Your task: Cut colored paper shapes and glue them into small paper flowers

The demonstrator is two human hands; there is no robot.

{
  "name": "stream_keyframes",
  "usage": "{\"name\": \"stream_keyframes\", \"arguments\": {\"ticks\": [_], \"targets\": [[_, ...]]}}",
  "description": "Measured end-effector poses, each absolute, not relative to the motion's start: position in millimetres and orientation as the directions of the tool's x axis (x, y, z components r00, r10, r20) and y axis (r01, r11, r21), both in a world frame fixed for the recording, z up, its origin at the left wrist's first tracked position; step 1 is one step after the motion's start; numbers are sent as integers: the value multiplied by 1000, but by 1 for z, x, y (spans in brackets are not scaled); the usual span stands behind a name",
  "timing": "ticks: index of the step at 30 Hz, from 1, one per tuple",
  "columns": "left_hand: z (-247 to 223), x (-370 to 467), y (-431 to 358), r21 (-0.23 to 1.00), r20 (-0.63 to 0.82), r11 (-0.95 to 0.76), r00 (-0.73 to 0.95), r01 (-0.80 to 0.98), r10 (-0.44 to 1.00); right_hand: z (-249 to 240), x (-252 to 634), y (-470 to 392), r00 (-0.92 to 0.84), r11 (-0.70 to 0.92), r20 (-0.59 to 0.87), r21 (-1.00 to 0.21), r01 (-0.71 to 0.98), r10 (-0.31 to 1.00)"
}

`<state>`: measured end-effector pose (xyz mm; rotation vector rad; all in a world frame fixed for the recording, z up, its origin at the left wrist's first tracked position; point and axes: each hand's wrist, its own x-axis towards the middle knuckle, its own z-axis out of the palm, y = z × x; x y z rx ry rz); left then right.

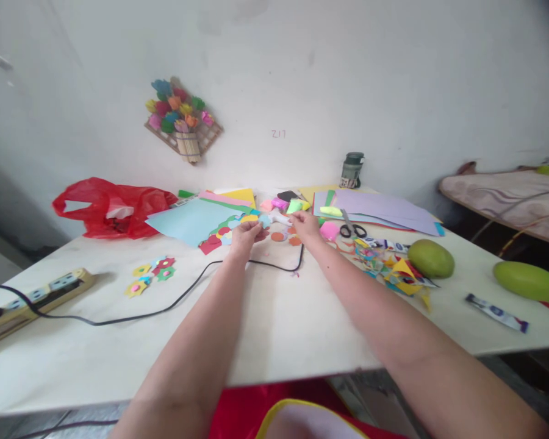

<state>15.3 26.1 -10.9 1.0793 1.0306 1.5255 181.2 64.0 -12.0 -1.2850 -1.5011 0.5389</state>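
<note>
One left hand point(248, 235), pinching one pale-blue paper piece point(265, 220); one right hand point(305, 227), grip indeterminable. Two green oval fruits point(430, 258) at the hands' three o'clock.

Probably a home, paper-strewn table point(279, 335), fruit point(430, 258)

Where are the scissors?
In the head view, the black-handled scissors lie on the table to the right of the right hand, beside the bright pink piece and beyond the colourful paper scraps.
</note>
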Motion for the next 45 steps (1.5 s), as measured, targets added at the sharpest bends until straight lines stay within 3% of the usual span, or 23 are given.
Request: {"name": "stream_keyframes", "arguments": {"ticks": [4, 7, 10, 13, 16, 23, 26, 28, 31, 37, 45], "targets": [[-12, 12, 26, 962, 116, -144, -128, -232, 985, -2, 189, 75, -14, 270, 481, -468, 842, 877], [-12, 12, 25, 960, 130, -153, -110, -234, 985, 6, 185, 80, -141, 242, 373, -240, 940, 917], [-12, 11, 24, 953, 143, -163, -98, -254, 985, 11, 178, 90, -167, 207, 229, -163, 965, 959], [-12, 11, 24, 943, 156, -177, -97, -283, 983, 11, 171, 101, -156, 203, 215, -216, 955, 964], [-12, 10, 24, 934, 163, -198, -138, -296, 977, 6, 166, 111, -158, 246, 245, -386, 889, 956], [-12, 0, 32, 900, 185, -360, -534, -245, 825, 3, 170, 122, -166, 280, 256, -517, 809, 952], [-13, -3, 36, 891, 155, -381, -625, -245, 765, 10, 180, 120, -139, 261, 237, -627, 735, 961], [-13, -4, 37, 888, 133, -374, -629, -267, 766, 15, 186, 114, -118, 206, 169, -784, 586, 979], [-15, -2, 37, 895, 117, -337, -574, -293, 810, 20, 194, 102, -127, 67, 38, -970, 234, 991], [-18, 1, 34, 918, 102, -258, -447, -302, 889, 23, 203, 87, -236, -23, 33, -973, -230, 971], [-15, 5, 29, 935, 96, -196, -321, -296, 942, 16, 211, 82, -268, -20, 97, -914, -404, 959]]}}
